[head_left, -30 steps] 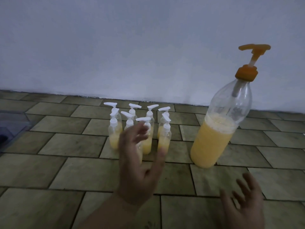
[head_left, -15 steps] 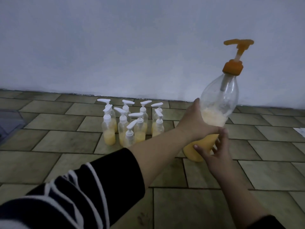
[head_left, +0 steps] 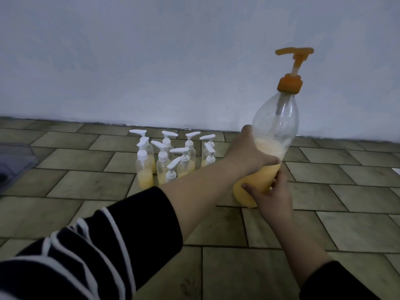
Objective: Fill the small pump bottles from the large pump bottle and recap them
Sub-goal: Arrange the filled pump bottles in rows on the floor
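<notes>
Leftmost, at the left edge of the tiled floor (head_left: 65,161), lay part of a dark translucent container (head_left: 15,161), cut off by the frame. Further right, near the foot of the pale wall (head_left: 173,61), stood a tight cluster of small pump bottles (head_left: 171,159), about 9 of them, all upright and all wearing white pump caps. Those whose bodies showed clearly held yellow liquid in the lower part; the frontmost one was partly hidden behind the left forearm. A black sleeve with white stripes (head_left: 91,252) covered the left arm up to mid-forearm, and that arm reached across in front of the cluster.

Just right of the cluster was the large pump bottle (head_left: 275,126), clear plastic, leaning to the right, with yellow liquid filling roughly its lower half and foam at the liquid line. Its orange pump head (head_left: 292,68) sat on top with the stem raised. The left hand (head_left: 249,156) had its grip closed around the bottle's middle from the left side. The right hand (head_left: 272,195) gripped the bottle lower down, thumb and fingers pressed on the yellow lower part near the base. Whether the base touched the floor, I could not tell.
</notes>
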